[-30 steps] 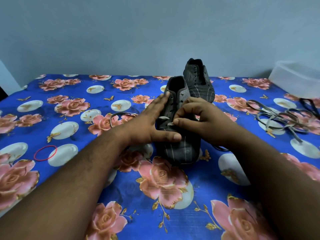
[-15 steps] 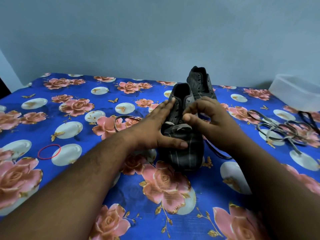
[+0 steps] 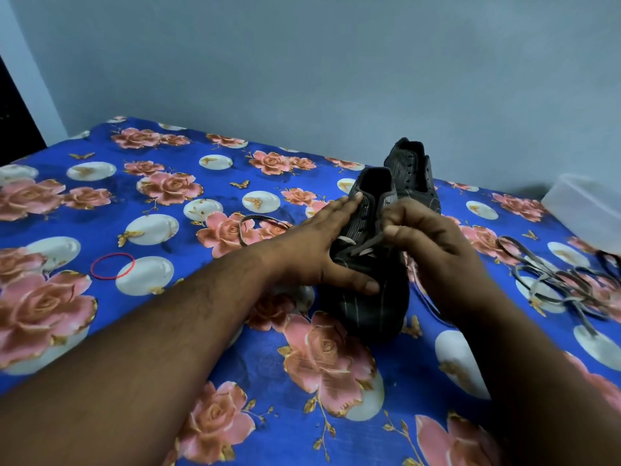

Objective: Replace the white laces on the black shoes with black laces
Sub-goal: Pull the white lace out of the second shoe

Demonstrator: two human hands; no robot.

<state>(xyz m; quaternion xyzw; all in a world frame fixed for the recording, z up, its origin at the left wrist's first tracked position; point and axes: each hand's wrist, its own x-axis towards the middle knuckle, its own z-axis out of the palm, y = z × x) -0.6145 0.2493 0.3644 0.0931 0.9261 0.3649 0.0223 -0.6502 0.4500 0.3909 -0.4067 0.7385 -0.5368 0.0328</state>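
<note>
Both hands at the near shoe. Left hand laid flat along the shoe's left side, fingers straight and reaching up to the collar, thumb stretched across the toe end. Right hand curled just right of the shoe's tongue, thumb and fingers pinching a dark lace that runs slantwise down to the lower eyelets. Small pale lace bits showing at those eyelets, between the two hands. Second shoe standing directly behind the near shoe, touching or almost touching it, unlaced as far as can be seen. More dark lace trailing to the left of the near shoe and down its right side under the right wrist. Tangle of loose laces well to the right of the near shoe. Red rubber band far to its left. Clear plastic tub beyond the tangle, at the right edge. Everything resting on a blue flowered bedsheet.
</note>
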